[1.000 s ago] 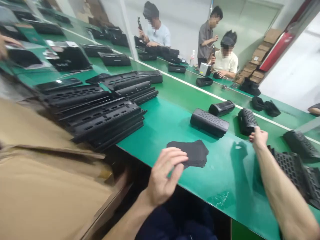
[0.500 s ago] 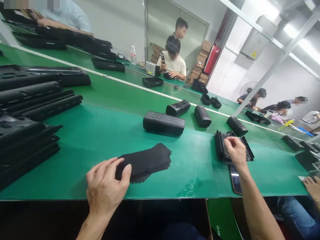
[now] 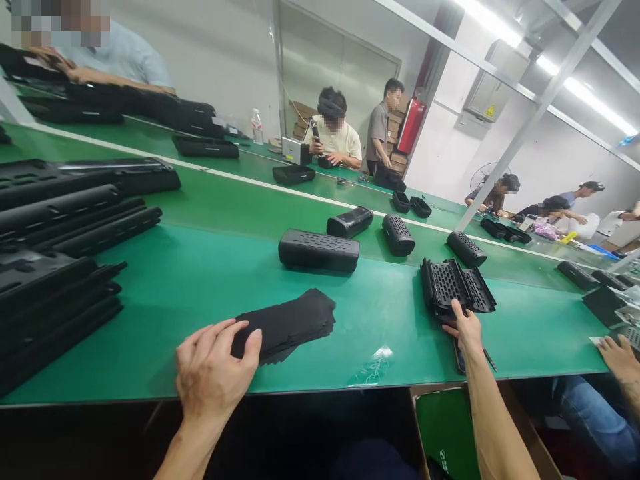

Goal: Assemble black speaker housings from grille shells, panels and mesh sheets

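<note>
Our left hand (image 3: 213, 370) lay spread, fingers open and loosely curled, its fingertips resting on the near end of the stack of black sheets (image 3: 287, 325) at the front of the green bench (image 3: 200, 293); it pressed on the stack rather than gripping it. Our right hand (image 3: 467, 330) reached to the near edge of the open grille shell (image 3: 456, 288), fingers half closed against it; we could not tell whether it truly had hold of the shell. A slim dark object, partly hidden under that hand, lay at the bench edge.

To do this well, we judged that the left fingertips should fan the pile and peel off only the top sheet, while the right hand drew the shell squarely toward us, hollow side up.

As for containers, the shell lay opened like a tray and appeared to hold nothing. A closed long black housing (image 3: 319, 250) stood behind the sheets, well apart, with a rounded casing (image 3: 399, 235) nearby. Stacked black trays (image 3: 55, 300) sat at the left; their contents did not show.
</note>
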### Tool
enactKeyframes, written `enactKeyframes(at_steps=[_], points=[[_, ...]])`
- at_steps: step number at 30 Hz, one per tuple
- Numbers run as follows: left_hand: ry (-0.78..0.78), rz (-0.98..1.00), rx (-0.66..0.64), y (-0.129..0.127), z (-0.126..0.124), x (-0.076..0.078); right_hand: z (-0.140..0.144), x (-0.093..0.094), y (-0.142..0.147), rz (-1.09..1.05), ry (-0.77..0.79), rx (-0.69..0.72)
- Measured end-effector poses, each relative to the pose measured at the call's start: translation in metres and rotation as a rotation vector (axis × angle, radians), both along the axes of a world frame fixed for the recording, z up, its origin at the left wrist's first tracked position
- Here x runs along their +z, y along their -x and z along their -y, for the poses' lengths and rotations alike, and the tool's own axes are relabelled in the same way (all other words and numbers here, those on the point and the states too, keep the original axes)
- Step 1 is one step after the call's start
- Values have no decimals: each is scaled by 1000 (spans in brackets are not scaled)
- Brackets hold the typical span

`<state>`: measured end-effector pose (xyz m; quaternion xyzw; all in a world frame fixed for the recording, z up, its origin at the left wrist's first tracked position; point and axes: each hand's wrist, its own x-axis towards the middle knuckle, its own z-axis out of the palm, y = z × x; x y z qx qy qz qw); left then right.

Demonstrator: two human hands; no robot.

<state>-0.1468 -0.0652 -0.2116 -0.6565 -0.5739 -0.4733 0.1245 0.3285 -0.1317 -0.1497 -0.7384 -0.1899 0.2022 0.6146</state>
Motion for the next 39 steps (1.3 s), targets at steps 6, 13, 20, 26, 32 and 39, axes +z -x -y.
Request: enactKeyframes(at_steps=[6,13,20,26,32,39], points=[[23,37,-8,1,-4,-6,-8,3,-2,-80,-72,6],[140,69,24,-2,-6,-10,-13,7,3,-100,-150,-41],[187,53,48,-2,-8,-11,14,10,16,4,-179,45],[311,23,70,-6,-6,-3,2,-6,67,-16,15,711],[370,-53,104,-6,-7,-3,-28,-22,90,191,72,948],[403,-49,124,-9,-7,-1,-39,-40,86,556,73,921]])
